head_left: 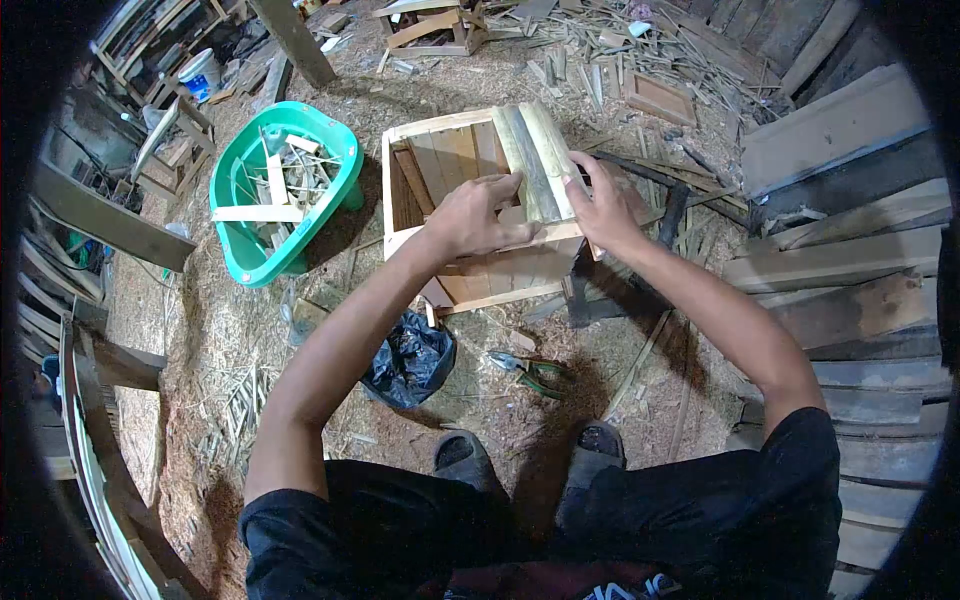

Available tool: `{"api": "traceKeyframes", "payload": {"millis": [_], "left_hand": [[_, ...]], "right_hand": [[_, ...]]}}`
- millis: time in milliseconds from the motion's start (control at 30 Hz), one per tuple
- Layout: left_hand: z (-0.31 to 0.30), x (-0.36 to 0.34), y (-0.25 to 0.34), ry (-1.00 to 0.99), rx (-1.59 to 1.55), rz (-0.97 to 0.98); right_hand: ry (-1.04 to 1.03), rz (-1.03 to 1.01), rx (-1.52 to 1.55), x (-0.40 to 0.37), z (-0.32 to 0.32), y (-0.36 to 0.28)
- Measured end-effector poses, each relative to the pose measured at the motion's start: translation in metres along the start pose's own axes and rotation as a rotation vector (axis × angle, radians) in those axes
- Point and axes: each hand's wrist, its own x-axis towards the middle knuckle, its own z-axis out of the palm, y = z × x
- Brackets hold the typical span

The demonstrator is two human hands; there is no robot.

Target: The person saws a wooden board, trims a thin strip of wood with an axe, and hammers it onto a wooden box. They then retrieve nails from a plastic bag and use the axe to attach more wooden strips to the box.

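A box-like wooden frame (400,131) stands before me, partly covered by pale slats on its upper side. My left hand (478,215) rests over its near rail, index finger and thumb spread apart, the fingertips by the inner slat (522,155). At the right edge, my right hand (605,205) has its fingers and thumb around the outermost wooden slat (545,145). Its palm side is hidden. Through the uncovered left part, the inside boards (455,150) show.
A green plastic tub (240,255) with wood offcuts stands left. Nearer me are a black plastic bag (412,365) and green-handled pliers (535,375) on the sawdust-covered ground. Stacked planks (840,260) line the right side; a wooden post (295,40) rises at back left.
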Motion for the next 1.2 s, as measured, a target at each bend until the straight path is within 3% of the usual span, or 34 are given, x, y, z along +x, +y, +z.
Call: {"api": "traceKeyframes", "payload": {"millis": [700, 800, 900, 933, 1033, 1200], "left_hand": [[-0.013, 0.001, 0.007, -0.165, -0.084, -0.070], [-0.001, 0.000, -0.007, -0.065, -0.093, 0.066], [0.011, -0.004, -0.010, 0.095, 0.194, 0.209], [0.008, -0.006, -0.006, 0.048, 0.213, 0.168], [-0.001, -0.013, 0.004, -0.047, 0.244, 0.064], [0.000, -0.037, 0.008, 0.003, 0.383, -0.001]], "right_hand": [[0.025, 0.005, -0.063, -0.003, 0.006, 0.009], [0.014, 0.000, -0.084, -0.002, 0.007, 0.012], [-0.022, 0.012, -0.081, 0.002, 0.005, 0.009], [-0.040, 0.021, -0.075, 0.003, 0.004, 0.006], [-0.096, 0.256, 0.009, 0.001, -0.006, -0.016], [-0.095, 0.405, 0.067, -0.014, 0.003, -0.011]]}}
